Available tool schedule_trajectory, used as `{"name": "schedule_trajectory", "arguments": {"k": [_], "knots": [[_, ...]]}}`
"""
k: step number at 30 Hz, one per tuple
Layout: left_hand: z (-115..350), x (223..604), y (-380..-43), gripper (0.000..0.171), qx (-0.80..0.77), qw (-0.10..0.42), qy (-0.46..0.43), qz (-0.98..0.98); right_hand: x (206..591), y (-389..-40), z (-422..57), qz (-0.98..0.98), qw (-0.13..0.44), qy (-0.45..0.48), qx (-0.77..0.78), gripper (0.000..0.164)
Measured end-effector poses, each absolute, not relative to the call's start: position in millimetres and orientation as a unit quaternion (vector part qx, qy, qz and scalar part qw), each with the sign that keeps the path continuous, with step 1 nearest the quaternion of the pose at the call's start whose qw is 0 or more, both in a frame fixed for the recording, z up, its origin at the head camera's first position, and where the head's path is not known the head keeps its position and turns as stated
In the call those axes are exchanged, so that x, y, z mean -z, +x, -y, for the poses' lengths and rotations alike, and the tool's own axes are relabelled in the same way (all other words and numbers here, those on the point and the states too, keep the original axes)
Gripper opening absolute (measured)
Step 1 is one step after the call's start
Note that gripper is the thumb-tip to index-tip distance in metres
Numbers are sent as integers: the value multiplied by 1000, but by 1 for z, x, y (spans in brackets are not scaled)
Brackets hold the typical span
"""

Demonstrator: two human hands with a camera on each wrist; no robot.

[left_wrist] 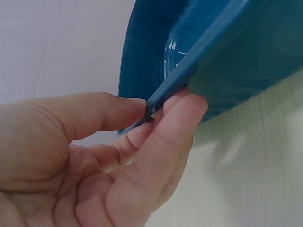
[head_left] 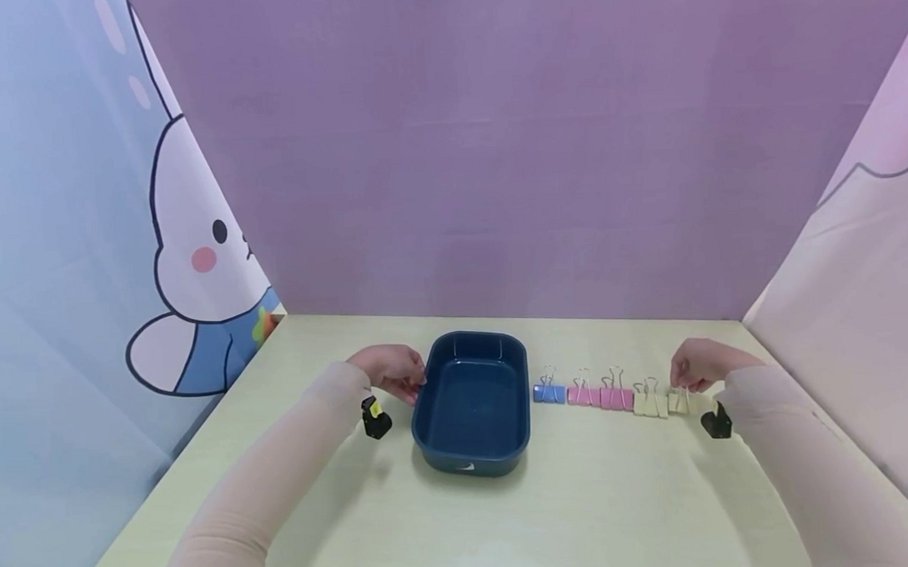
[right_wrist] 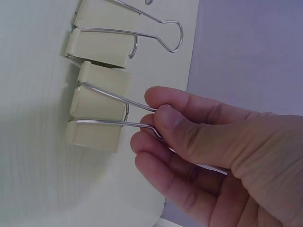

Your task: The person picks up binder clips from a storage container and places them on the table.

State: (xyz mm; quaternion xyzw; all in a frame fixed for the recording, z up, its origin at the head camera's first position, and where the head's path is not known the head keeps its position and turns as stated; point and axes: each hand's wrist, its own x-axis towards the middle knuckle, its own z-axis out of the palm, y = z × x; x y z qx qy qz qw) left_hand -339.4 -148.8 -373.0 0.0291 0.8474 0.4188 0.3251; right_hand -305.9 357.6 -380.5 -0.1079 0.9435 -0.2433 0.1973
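Note:
A dark blue rectangular tray [head_left: 475, 462] stands on the table. At its left side my left hand [head_left: 393, 371] pinches the rim [left_wrist: 189, 61], thumb on the inner face and fingers outside. To the tray's right, binder clips line up in a row: a blue one [head_left: 550, 394], two pink ones [head_left: 583, 395] [head_left: 617, 398] and two pale yellow ones. My right hand [head_left: 703, 365] pinches the wire handles of the end yellow clip [right_wrist: 99, 106] between thumb and fingers. Beside it sits the other yellow clip [head_left: 650, 403], untouched.
A pale wood-grain table [head_left: 597, 512] lies under everything. Behind it rises a purple backdrop [head_left: 495, 165]. A blue curtain with a cartoon rabbit [head_left: 204, 234] hangs at the left, and a pale pink one [head_left: 866, 269] at the right.

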Motion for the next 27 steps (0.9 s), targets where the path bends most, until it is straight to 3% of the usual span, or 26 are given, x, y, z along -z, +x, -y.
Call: {"name": "schedule_trajectory", "arguments": {"k": [27], "knots": [[148, 375, -342, 6, -421, 330, 29, -844, 388, -305, -359, -937, 203, -94, 268, 16]]}}
